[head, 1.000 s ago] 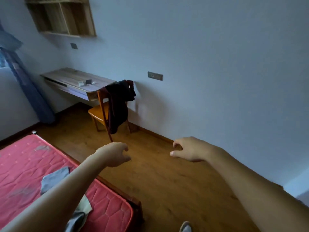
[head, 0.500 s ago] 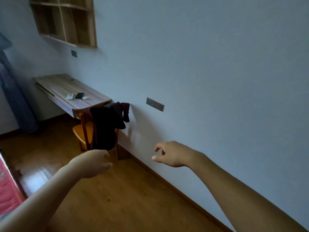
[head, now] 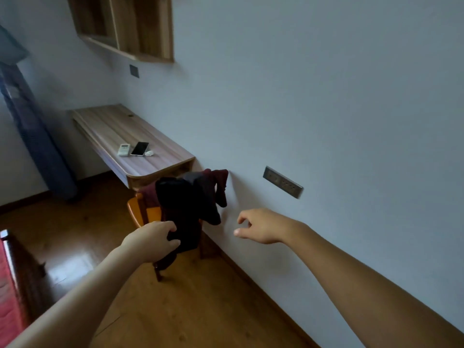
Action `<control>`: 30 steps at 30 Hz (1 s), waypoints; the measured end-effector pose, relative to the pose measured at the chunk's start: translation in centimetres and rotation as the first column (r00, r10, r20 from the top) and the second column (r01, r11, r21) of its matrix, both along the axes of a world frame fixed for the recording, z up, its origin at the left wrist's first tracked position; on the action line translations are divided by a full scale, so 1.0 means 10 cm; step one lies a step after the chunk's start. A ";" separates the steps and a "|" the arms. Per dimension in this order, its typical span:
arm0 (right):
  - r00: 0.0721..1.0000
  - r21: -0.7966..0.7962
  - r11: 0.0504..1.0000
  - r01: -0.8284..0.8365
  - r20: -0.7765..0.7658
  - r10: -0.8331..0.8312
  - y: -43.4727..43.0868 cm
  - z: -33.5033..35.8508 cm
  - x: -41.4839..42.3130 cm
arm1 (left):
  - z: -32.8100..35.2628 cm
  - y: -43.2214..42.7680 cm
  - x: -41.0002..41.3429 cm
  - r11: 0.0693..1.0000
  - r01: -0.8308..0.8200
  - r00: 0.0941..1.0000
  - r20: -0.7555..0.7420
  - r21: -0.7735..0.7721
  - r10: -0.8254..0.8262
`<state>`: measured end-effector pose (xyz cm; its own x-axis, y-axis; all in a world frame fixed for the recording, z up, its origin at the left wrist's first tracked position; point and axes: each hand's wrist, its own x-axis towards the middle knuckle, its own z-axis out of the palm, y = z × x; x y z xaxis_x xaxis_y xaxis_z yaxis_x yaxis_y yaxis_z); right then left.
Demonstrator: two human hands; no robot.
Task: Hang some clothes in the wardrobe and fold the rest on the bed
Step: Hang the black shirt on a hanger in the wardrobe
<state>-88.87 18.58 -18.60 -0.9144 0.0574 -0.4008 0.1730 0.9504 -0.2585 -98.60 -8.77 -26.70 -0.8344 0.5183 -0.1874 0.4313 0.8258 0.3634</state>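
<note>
Chair [head: 136, 212] now close, bed [head: 7, 292] nearly out of view: left hand [head: 153, 241] curls at the dark clothes [head: 185, 204] draped over the chair back, grip unclear; right hand [head: 261, 226] loosely curled, empty, so pickup looks imminent.

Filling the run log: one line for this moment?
left hand at dark clothes on chair, grip unclear | right hand open, empty

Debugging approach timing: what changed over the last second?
The person closed in on the chair; the bed slid to the left edge. Left hand reached the chair's clothes and seems to pinch them. Right hand stays empty, short of them. Clothes still draped; desk unchanged.
</note>
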 end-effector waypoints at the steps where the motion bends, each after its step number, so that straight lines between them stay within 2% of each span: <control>1: 1.000 -0.001 1.000 -0.009 -0.002 0.009 0.00 -0.04 -0.24 | -0.03 -0.01 -0.18 1.000 -0.016 1.000 0.002 0.007 0.016; 5: 0.999 -0.032 0.999 -0.039 -0.021 0.039 0.02 -0.33 -1.12 | -0.20 -0.01 -0.86 0.995 -0.099 0.995 0.012 0.034 0.098; 7: 0.999 -0.099 0.995 -0.032 -0.001 0.032 0.03 -0.53 -1.54 | -0.33 -0.01 -1.17 0.986 -0.153 0.988 0.020 0.066 0.152; 10: 0.999 -0.231 0.972 0.033 0.013 -0.031 0.06 -0.84 -2.19 | -0.55 0.02 -1.61 0.963 -0.247 0.969 0.055 0.106 0.242; 13: 0.996 -0.282 0.955 0.092 0.020 -0.090 0.15 -1.18 -2.84 | -0.79 0.11 -2.03 0.925 -0.363 0.929 0.124 0.116 0.349; 17: 0.990 -0.198 0.972 0.126 -0.045 -0.137 0.35 -1.54 -3.77 | -1.05 0.23 -2.65 0.858 -0.499 0.860 0.187 0.120 0.475; 21: 0.993 0.037 0.999 0.016 -0.119 -0.012 0.47 -1.81 -4.63 | -1.26 0.46 -3.26 0.825 -0.566 0.807 0.198 -0.014 0.557; 23: 0.993 0.127 0.988 -0.088 -0.069 0.097 0.44 -1.95 -4.99 | -1.39 0.59 -3.44 0.801 -0.581 0.767 0.233 -0.145 0.598; 25: 0.983 0.148 0.972 -0.185 0.032 0.182 0.37 -2.11 -5.31 | -1.53 0.69 -3.57 0.773 -0.586 0.744 0.217 -0.243 0.632; 30: 0.901 0.096 0.953 -0.287 0.364 0.235 0.09 -2.51 -5.84 | -1.60 0.59 -3.81 0.811 -0.524 0.732 0.350 -0.260 0.585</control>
<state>-147.24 19.50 -43.73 -0.7106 -0.0833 -0.6987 -0.0326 0.9958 -0.0856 -136.73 -2.90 -42.69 -0.8005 -0.0689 -0.5953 -0.2755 0.9245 0.2635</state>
